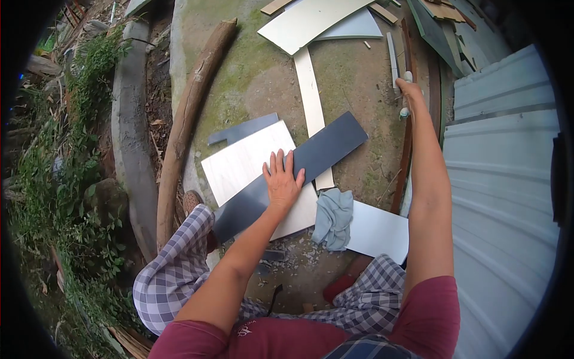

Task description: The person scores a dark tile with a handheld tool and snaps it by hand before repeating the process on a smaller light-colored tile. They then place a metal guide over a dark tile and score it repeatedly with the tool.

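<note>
My left hand (283, 182) lies flat, fingers spread, on a long dark grey board (326, 146). That board crosses slantwise over a pale wood-grain board (236, 164). Far out to the right, my right hand (409, 91) is reached forward with its fingers bent together. Close to its fingertips is the lower end of a narrow grey strip (392, 57). Small whitish and teal items (405, 112) show around that hand, too small to name. What its fingers grip is hidden. A crumpled grey-green cloth (333, 218) rests partly on a white board (379, 230) at the right.
Cream panels (314, 24) are piled at the far end, and a long cream strip (309, 102) runs under the dark board. A log (194, 119) and a concrete kerb (128, 131) border the left. Corrugated metal sheeting (502, 179) stands at the right.
</note>
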Tool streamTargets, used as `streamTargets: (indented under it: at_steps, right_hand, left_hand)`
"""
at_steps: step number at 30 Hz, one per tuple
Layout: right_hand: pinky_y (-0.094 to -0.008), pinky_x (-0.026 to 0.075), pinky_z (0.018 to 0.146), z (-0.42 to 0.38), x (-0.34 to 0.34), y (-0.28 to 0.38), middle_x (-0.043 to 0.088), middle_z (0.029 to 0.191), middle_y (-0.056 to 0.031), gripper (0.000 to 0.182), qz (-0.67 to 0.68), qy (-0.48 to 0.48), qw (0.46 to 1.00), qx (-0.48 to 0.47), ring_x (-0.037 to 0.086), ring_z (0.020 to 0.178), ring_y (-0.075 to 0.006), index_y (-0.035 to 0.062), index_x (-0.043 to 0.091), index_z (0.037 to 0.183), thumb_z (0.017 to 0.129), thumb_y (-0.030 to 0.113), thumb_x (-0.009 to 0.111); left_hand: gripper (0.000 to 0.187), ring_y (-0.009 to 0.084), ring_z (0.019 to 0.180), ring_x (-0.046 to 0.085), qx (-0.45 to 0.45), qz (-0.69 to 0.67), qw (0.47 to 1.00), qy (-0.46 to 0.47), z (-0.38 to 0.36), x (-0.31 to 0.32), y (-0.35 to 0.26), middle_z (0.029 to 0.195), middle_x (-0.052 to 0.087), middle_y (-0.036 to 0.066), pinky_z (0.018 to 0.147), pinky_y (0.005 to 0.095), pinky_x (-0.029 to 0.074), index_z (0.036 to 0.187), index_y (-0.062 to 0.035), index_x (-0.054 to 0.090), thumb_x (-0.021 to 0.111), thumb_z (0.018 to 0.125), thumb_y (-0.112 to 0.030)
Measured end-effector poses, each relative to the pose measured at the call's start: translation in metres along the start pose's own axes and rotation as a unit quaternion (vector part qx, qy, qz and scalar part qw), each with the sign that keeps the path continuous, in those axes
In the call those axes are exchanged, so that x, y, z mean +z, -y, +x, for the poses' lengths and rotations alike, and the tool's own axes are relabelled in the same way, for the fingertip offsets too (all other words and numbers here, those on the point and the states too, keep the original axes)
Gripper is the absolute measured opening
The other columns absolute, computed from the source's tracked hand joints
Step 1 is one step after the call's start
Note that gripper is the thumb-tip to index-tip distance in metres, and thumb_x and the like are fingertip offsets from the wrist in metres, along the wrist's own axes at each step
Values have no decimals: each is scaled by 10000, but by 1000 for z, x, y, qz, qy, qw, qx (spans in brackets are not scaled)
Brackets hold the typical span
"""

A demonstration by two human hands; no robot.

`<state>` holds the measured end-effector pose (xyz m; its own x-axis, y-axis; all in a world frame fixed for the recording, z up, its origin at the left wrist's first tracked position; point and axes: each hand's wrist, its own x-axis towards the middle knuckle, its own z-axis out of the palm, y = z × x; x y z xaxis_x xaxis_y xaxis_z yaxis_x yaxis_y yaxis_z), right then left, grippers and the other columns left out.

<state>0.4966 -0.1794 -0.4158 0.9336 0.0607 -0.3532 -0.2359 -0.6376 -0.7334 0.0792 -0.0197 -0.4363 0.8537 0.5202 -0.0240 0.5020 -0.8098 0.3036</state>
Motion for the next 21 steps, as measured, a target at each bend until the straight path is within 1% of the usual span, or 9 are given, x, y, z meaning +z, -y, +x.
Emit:
streamTargets:
  at_steps: [1, 4, 5, 10, 14, 16, 18, 20, 21]
  right_hand:
    - [-386, 465, 793, -18, -5, -8, 632, 951, -221, 578, -1, -5, 1000, 2, 618, 890, -306, -119, 601, 982, 657, 355, 663]
    - [-315, 428, 529, -86, -13, -17, 580, 696, -83, 319, 155, 120, 980, 42, 547, 580, -181, 4, 614, 767, 716, 311, 682]
    - [-265, 374, 412, -122, -9, -14, 496, 578, -18, 280, 158, 98, 981, 52, 459, 448, -127, 56, 587, 732, 775, 321, 669]
    - [-255, 363, 402, -272, 22, -30, 500, 578, -18, 288, 203, 124, 971, 22, 456, 437, -121, 71, 561, 705, 757, 321, 693]
    - [-250, 372, 410, -375, 79, -48, 489, 563, 7, 289, 267, 140, 953, 0, 453, 440, -101, 85, 552, 695, 757, 330, 692]
    - [-236, 378, 417, -428, 104, -47, 478, 594, 23, 269, 306, 172, 936, 10, 450, 472, -80, 79, 562, 769, 771, 318, 685]
    - [-224, 379, 425, -466, 133, -59, 473, 648, 31, 278, 334, 207, 919, 15, 444, 505, -63, 63, 566, 874, 789, 304, 674]
    - [-219, 379, 437, -493, 156, -72, 478, 684, 25, 316, 333, 224, 916, 26, 443, 525, -64, 33, 572, 953, 805, 297, 662]
    - [-218, 377, 438, -508, 161, -75, 474, 673, 28, 321, 338, 230, 912, 26, 436, 520, -64, 28, 577, 967, 810, 296, 659]
  left_hand:
    - [584, 350, 1300, 262, 1, -16, 1000, -10, -2, 1, 1, 1361, 346, 176, 1038, 548, 175, 1316, -65, 386, 537, 834, -359]
    - [581, 352, 1296, 274, 19, -61, 996, -59, -8, 10, 13, 1360, 351, 183, 1041, 548, 178, 1314, -49, 384, 541, 844, -353]
    - [580, 353, 1292, 284, 31, -87, 992, -90, -9, 10, 15, 1359, 356, 190, 1045, 543, 185, 1312, -37, 383, 542, 851, -351]
    - [526, 364, 1132, 475, -32, -312, 941, -124, -38, -28, 5, 1248, 463, 240, 934, 384, 395, 1247, 9, 440, 500, 891, -372]
    - [545, 337, 1077, 530, -132, -392, 908, -70, -41, -44, 6, 1210, 500, 244, 883, 384, 435, 1221, 24, 465, 472, 903, -418]
    - [574, 303, 1036, 565, -189, -475, 860, -2, -40, -42, 19, 1160, 543, 229, 839, 384, 462, 1206, 30, 485, 462, 899, -455]
    - [613, 275, 922, 612, -188, -492, 850, -18, -43, -30, 33, 1129, 557, 227, 767, 362, 498, 1220, 26, 474, 469, 884, -486]
    - [664, 384, 1011, 576, -129, -432, 892, 21, -63, -56, 39, 1145, 543, 288, 897, 406, 431, 1248, 53, 440, 473, 867, -490]
    - [628, 359, 822, 646, -161, -519, 837, 61, -81, -74, 34, 1106, 569, 269, 799, 412, 488, 1240, 52, 430, 557, 835, -411]
